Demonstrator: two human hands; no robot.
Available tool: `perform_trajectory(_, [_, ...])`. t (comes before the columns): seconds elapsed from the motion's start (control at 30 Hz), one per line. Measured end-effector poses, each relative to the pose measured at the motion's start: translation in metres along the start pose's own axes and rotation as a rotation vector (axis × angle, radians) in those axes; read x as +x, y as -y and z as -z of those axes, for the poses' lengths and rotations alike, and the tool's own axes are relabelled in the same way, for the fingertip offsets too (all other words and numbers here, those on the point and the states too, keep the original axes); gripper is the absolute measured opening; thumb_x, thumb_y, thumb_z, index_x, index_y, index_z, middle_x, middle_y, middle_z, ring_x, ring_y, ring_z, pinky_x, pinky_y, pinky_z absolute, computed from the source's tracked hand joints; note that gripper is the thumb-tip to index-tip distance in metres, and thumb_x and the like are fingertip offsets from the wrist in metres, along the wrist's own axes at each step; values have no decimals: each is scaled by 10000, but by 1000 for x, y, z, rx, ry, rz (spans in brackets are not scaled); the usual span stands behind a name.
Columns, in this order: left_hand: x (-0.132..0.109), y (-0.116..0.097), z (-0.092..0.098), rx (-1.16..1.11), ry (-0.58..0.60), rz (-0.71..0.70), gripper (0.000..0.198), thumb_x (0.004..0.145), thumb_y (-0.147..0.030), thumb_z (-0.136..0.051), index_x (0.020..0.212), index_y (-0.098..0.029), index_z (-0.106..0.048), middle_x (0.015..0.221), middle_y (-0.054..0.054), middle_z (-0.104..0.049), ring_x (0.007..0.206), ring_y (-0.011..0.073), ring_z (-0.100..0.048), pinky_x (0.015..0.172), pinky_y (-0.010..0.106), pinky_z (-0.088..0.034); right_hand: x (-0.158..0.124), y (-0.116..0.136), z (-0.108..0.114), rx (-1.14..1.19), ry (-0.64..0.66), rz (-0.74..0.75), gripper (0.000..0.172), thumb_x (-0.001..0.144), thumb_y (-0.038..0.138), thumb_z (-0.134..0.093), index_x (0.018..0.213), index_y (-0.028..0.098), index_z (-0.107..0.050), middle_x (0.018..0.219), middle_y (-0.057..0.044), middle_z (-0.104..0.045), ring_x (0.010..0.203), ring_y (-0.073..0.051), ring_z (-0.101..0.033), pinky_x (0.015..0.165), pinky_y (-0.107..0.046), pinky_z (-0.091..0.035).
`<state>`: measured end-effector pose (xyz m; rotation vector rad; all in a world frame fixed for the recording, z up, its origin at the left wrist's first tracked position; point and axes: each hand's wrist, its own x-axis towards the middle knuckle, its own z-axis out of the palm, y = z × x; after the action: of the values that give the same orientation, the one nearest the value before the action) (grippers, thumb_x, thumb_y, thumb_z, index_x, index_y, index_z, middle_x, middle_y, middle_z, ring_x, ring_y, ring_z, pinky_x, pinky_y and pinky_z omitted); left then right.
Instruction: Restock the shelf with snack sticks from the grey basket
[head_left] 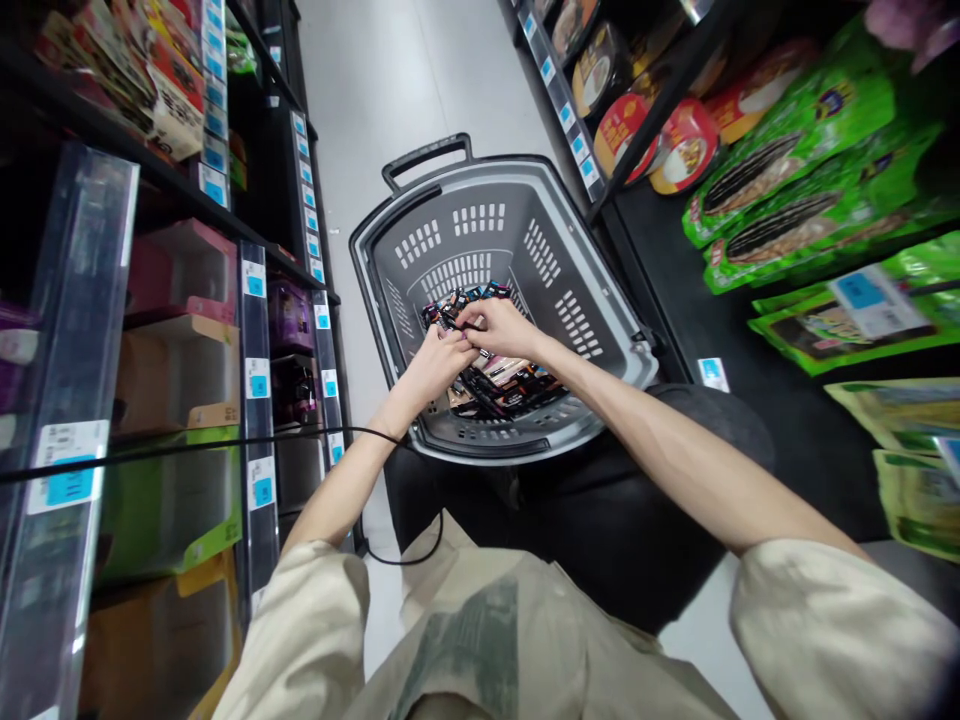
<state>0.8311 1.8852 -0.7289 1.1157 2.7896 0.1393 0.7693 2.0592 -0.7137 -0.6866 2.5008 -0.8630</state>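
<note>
A grey plastic shopping basket (525, 215) rests on my lap in a shop aisle. Several small dark snack packets (510, 385) lie in its bottom. My left hand (437, 362) and my right hand (499, 328) are both down inside the basket, close together over the pile. The fingers of both hands are curled round packets from the pile. The right hand pinches one at the top of the heap, and the left hand holds others just beneath it.
Shelves with blue price tags (255, 378) and boxed goods stand on my left. Green snack bags (810, 150) and red bowls (682, 145) fill the shelves on my right. The pale floor (397, 80) runs ahead. A black cable (225, 440) crosses my left arm.
</note>
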Motion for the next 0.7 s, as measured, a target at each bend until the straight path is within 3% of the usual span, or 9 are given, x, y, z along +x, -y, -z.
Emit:
perform_trajectory(0.1, [-7,3,2,70,-237,9,169,1024,-127,-549,977,-179,-703,1051,103,-720,1054,270,-633,892,455,-447,1,2,5,353,-227,-92,357,841,179,-670,1155,80,-806,948,-65,-745,792,-113,-614,800,-234,-473])
perform_trajectory(0.17, [-11,4,3,38,-385,22,185,1023,-126,-538,942,-179,-696,1156,116,-696,1038,240,-620,860,412,-475,1,3,8,589,-314,-111,308,792,207,-733,1060,81,-817,863,-53,-722,727,-98,-584,738,-231,-471])
perform_trajectory(0.3, [-15,4,5,-194,-541,76,241,995,-107,-497,840,-172,-670,1472,101,-581,1061,167,-625,904,329,-559,-4,10,15,964,-256,-153,196,795,285,-792,813,91,-771,775,-55,-682,613,-81,-543,599,-226,-480])
perform_trajectory(0.47, [-15,6,4,-432,-658,101,175,817,-53,-554,692,-159,-615,1586,79,-515,955,151,-633,922,360,-588,-14,25,16,1209,-193,-173,303,779,359,-890,821,89,-759,818,-76,-705,656,-104,-620,561,-217,-534])
perform_trajectory(0.57, [-12,5,4,-406,-733,114,135,755,-69,-570,663,-165,-594,1434,99,-648,856,142,-623,832,337,-582,-17,30,12,1225,-200,-169,420,677,432,-966,783,87,-750,790,-68,-704,640,-99,-623,530,-195,-531])
perform_trajectory(0.63, [-11,4,4,-396,-769,165,127,749,-95,-572,648,-172,-574,1198,97,-738,814,146,-620,766,315,-557,-20,32,9,1271,-176,-191,528,586,509,-1006,782,98,-739,788,-58,-703,641,-99,-635,549,-198,-560])
perform_trajectory(0.7, [-11,4,5,-445,-792,208,147,778,-144,-602,640,-178,-562,906,67,-723,765,150,-599,708,295,-513,-23,34,7,1331,-133,-177,626,556,612,-997,829,115,-732,863,-63,-723,712,-119,-689,645,-223,-619])
